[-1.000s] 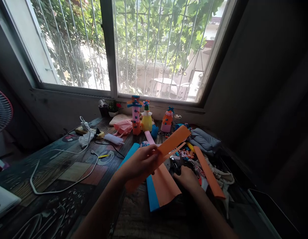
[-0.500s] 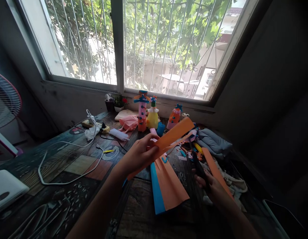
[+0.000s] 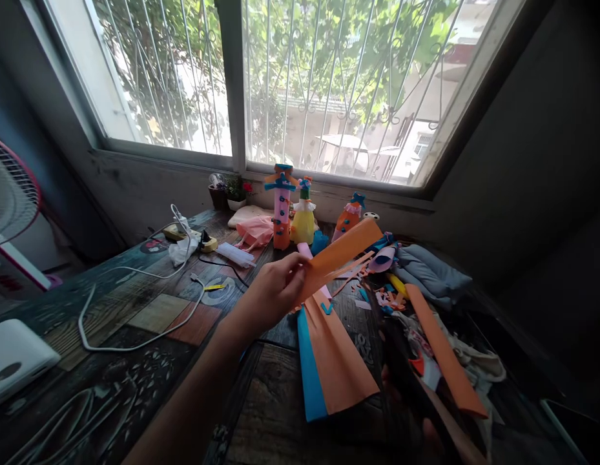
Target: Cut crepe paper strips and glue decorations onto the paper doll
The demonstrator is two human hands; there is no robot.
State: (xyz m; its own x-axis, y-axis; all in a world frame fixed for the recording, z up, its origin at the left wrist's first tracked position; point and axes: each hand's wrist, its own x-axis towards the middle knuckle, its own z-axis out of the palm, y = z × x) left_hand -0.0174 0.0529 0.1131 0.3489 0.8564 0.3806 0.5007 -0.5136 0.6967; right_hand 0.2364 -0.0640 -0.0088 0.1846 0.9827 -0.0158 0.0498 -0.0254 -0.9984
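Observation:
My left hand is raised over the table and pinches a long orange paper strip, which slants up to the right and has a thin sliver hanging off its lower edge. My right hand is low at the right, mostly dark and partly out of frame, closed around black scissors whose blades point up toward the strip. Beneath both hands an orange sheet over a blue sheet lies flat on the dark wooden table.
Another orange strip lies among paper scraps at the right, near grey cloth. Decorated bottle figures stand by the window sill. A white cable, a power strip, a white device and a fan are at the left.
My right hand has picked the scissors off the table and drawn back toward me. The left hand keeps holding the orange strip up. The view has tilted and shifted slightly.

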